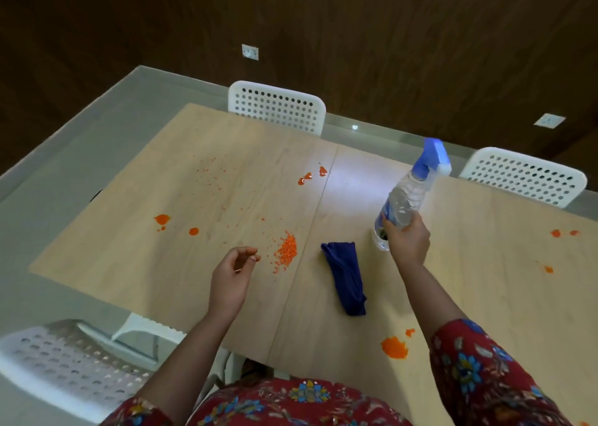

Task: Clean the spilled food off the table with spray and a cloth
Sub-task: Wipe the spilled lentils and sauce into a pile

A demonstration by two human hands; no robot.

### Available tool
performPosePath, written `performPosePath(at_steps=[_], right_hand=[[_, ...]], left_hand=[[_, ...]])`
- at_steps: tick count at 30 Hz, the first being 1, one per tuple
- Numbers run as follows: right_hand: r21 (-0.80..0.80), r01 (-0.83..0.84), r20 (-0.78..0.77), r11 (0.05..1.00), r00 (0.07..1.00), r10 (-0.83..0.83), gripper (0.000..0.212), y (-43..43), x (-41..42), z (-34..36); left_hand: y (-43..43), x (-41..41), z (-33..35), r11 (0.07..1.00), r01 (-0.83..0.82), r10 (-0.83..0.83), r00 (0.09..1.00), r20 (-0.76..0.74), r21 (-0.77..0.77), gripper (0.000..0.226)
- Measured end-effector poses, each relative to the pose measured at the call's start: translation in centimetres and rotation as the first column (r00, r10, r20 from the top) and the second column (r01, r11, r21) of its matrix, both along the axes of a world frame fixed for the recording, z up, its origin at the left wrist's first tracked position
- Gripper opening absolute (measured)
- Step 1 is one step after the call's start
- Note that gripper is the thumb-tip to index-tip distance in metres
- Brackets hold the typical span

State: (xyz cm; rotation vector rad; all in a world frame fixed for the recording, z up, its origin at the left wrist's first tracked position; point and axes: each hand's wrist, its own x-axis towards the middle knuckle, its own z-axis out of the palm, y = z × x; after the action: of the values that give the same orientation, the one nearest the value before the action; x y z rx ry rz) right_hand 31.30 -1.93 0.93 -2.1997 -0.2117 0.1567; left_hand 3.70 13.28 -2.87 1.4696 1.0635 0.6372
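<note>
right hand (408,243) gripping tilted spray bottle (406,199), left hand (232,275) loosely curled

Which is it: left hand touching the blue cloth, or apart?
Apart: the head view shows bare table between the left hand and the blue cloth.

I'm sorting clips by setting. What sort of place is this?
Likely a dining or canteen room, indoors: a long wooden table spattered with orange food, white perforated chairs along it, and dark wood-panelled walls with a socket.
</note>
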Motion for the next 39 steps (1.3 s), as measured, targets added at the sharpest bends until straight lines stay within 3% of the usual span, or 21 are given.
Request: performPosePath(at_steps=[6,8,10,12,14,15,17,20,23,26,29,33,34,37,39], right_hand=[[0.018,0.060,-0.024,0.998,0.998,-0.060,0.047,-1.0,0.3,-1.9],[0.096,0.086,-0.098,0.992,0.992,-0.076,0.057,-1.0,0.0,-2.3],[0.191,0.228,-0.239,0.955,0.954,-0.180,0.070,-0.9,-1.2,-3.3],[0.117,0.284,-0.319,0.952,0.918,-0.235,0.063,-0.7,-3.8,-4.3],[-0.079,-0.024,-0.259,0.997,0.966,0.003,0.054,-0.5,-7.3,-5.4],[-0.211,-0.202,-0.202,0.956,0.966,0.160,0.051,-0.3,-8.9,-5.8],[-0.386,-0.334,-0.078,0.860,0.941,0.330,0.043,-0.1,-10.2,-6.7],[-0.323,-0.293,-0.044,0.900,0.954,0.295,0.032,1.4,-9.7,-6.6],[-0.309,-0.299,-0.006,0.903,0.950,0.312,0.042,3.9,-7.9,-6.5],[-0.401,-0.307,-0.005,0.863,0.943,0.333,0.035,6.7,-6.4,-6.6],[-0.418,-0.359,-0.009,0.834,0.920,0.392,0.035,10.0,-6.9,-6.8],[-0.424,-0.597,-0.041,0.681,0.764,0.644,0.036,12.6,-8.7,-6.4],[-0.389,-0.621,-0.055,0.680,0.753,0.655,0.035,12.6,-8.6,-6.0],[-0.358,-0.507,-0.038,0.784,0.847,0.530,0.030,10.1,-7.2,-4.9],[-0.435,-0.478,-0.096,0.763,0.867,0.488,0.029,7.1,-6.2,-4.9]], left_hand=[[0.2,-0.1,-0.5,0.998,0.016,-0.012,0.998,-0.068,0.056,0.016],[0.4,-0.4,-1.0,0.997,-0.004,0.011,0.995,-0.098,0.072,0.014],[0.4,-1.0,-1.3,0.997,-0.028,0.037,0.992,-0.119,0.075,0.013],[0.3,-1.4,-1.7,0.996,-0.041,0.052,0.988,-0.147,0.080,0.013],[0.3,-1.9,-2.2,0.994,-0.040,0.058,0.981,-0.187,0.099,0.014],[0.4,-2.3,-2.5,0.992,-0.025,0.052,0.975,-0.216,0.128,0.016],[1.0,-3.1,-3.4,0.970,0.044,0.028,0.956,-0.291,0.238,0.021],[3.1,-4.2,-4.8,0.904,0.195,-0.016,0.905,-0.426,0.381,0.035],[4.8,-5.3,-5.9,0.887,0.288,-0.044,0.829,-0.557,0.360,0.057],[4.9,-5.9,-6.9,0.849,0.401,-0.082,0.744,-0.663,0.345,0.078],[4.8,-6.1,-7.4,0.822,0.463,-0.089,0.680,-0.728,0.331,0.080],[4.9,-5.9,-7.6,0.827,0.483,-0.096,0.627,-0.773,0.289,0.081],[4.9,-5.9,-7.6,0.826,0.487,-0.102,0.624,-0.775,0.283,0.081],[4.9,-6.1,-7.7,0.821,0.497,-0.109,0.620,-0.777,0.282,0.080],[4.9,-6.0,-7.7,0.820,0.496,-0.102,0.616,-0.781,0.285,0.079]])
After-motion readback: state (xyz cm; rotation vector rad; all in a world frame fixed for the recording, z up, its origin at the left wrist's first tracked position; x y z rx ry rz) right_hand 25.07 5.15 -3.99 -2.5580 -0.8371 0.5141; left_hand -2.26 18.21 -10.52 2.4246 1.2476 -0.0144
